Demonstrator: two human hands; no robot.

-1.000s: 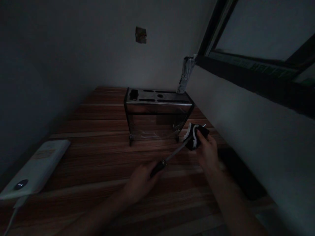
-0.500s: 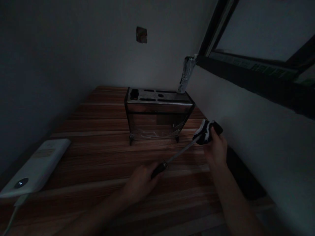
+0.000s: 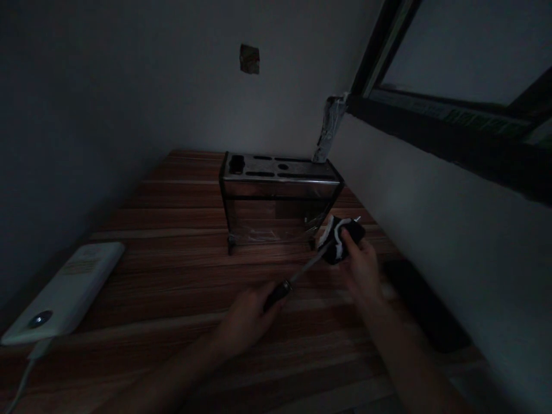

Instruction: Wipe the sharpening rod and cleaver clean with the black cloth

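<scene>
My left hand [image 3: 246,322] is wrapped around the black handle [image 3: 276,295] of a sharpening steel, whose thin grey rod [image 3: 308,268] points up and to the right. In my right hand [image 3: 361,267] is a black and white cloth [image 3: 338,238], folded around the rod's far part. The rod's tip [image 3: 357,219] pokes out beyond the cloth. Just behind stands a knife block [image 3: 280,188] with a metal slotted top and see-through front. The cloth is close to its right front foot; dim light hides whether they touch.
A white power bank [image 3: 64,290] with a cable [image 3: 26,371] lies at left on the wood-grain table [image 3: 172,264]. By the right wall rests a dark flat object [image 3: 426,305]. A grey plastic-looking strip [image 3: 328,129] rises behind the block's right end, below a window frame [image 3: 431,135].
My right hand and the cloth have slid left and down along the rod toward the handle, baring the tip. My left hand has hardly moved.
</scene>
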